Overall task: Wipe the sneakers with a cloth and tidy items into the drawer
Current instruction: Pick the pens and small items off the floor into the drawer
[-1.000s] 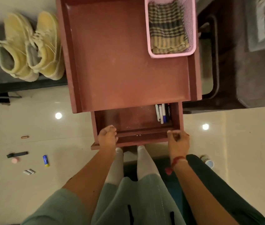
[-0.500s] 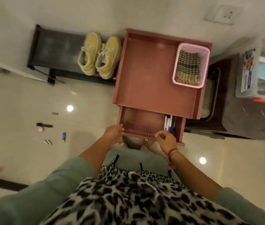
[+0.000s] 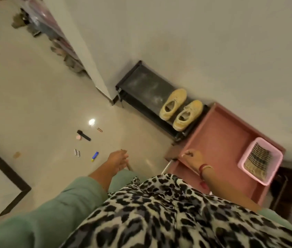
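Two yellow sneakers (image 3: 181, 110) stand side by side on a low black rack (image 3: 141, 83) against the wall. A checked cloth (image 3: 258, 161) lies in a pink basket (image 3: 274, 156) on the red table (image 3: 224, 140). A dark corner of the drawer (image 3: 172, 155) shows at the table's front. My right hand (image 3: 193, 157) rests at that front edge beside the corner, fingers curled with nothing visible in them. My left hand (image 3: 117, 161) hangs over the floor with loose fingers, holding nothing. The drawer's inside is hidden.
Small items lie scattered on the shiny floor to the left: a black bar (image 3: 84, 135), a pink round piece (image 3: 78, 137), two batteries (image 3: 76, 152), a blue and yellow tube (image 3: 94, 156), a copper clip (image 3: 99, 129). A wall corner (image 3: 105, 90) juts out behind them.
The view has swung left and tilted. My left hand has left the drawer front and now hangs over the floor. The open drawer with its pens is out of sight.
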Demonstrator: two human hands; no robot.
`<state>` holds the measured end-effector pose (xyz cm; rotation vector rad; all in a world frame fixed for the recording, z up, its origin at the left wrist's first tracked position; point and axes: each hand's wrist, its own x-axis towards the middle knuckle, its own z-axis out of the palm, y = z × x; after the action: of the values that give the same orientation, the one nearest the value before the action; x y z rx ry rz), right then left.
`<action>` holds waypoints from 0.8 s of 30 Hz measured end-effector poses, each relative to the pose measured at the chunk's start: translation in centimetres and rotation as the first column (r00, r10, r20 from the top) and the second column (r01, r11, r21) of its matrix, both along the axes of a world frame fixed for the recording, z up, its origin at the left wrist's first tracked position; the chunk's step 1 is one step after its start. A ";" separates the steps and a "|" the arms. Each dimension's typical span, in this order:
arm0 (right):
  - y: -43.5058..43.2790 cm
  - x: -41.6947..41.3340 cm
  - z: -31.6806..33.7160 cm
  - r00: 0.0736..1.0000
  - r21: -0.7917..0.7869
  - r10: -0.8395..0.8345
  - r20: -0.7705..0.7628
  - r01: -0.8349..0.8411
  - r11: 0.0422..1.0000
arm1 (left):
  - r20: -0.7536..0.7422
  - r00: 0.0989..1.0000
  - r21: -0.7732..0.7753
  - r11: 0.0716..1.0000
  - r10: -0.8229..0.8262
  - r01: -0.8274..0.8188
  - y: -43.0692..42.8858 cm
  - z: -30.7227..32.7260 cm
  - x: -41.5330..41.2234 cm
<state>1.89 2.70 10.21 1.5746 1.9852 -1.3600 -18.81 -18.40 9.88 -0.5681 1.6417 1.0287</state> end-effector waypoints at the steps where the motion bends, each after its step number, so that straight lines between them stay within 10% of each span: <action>1: -0.6 -2.4 -0.5 0.999 -0.021 0.034 0.039 -0.033 0.999 | 0.014 1.000 -0.017 1.000 -0.013 0.014 -1.2 0.2 -2.3; 7: -3.6 -19.5 -2.7 0.738 -0.303 0.624 0.256 -0.552 0.777 | -0.143 0.989 -0.116 0.991 0.046 -0.063 -9.8 1.1 -16.1; 15: -8.2 -41.9 -0.4 0.838 -0.154 0.546 -0.007 -0.540 0.827 | -0.119 0.823 -0.146 0.810 0.555 -0.568 -19.2 -0.5 -18.5; 24: -13.3 -55.0 -5.2 0.444 -0.198 0.882 0.161 -0.861 0.469 | 0.045 0.451 -0.270 0.446 0.891 -0.853 -21.6 -4.6 -15.5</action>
<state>-53.14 -10.65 5.05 0.3942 2.0260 -0.7232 -34.27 -39.99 5.32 -1.7595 1.2320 1.4746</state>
